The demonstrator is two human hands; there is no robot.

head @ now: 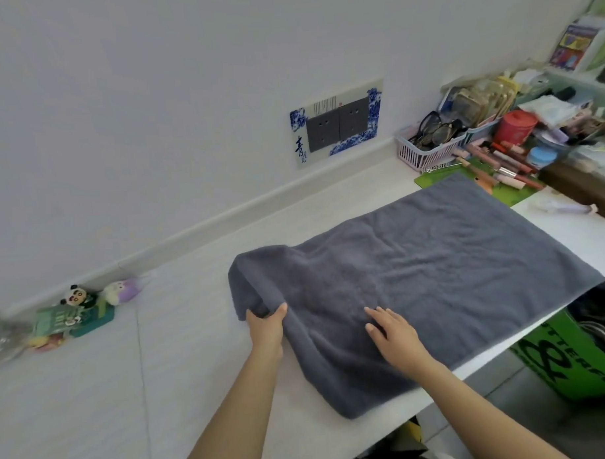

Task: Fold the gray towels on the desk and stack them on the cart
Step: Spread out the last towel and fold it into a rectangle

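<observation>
A gray towel point(432, 259) lies spread over the white desk point(195, 336), with its left end turned up in a rounded fold. My left hand point(266, 326) grips that folded left edge, thumb on top and fingers hidden under the cloth. My right hand point(392, 332) rests flat on the towel with fingers straight, just right of the fold. The towel's near right edge hangs slightly past the desk's front edge. No cart is in view.
Small toy figures and a green packet point(76, 314) sit at the back left by the wall. At the back right are a pink basket with glasses point(428, 146), a red jar point(515, 127) and cosmetics. A green box point(569, 360) stands on the floor to the right.
</observation>
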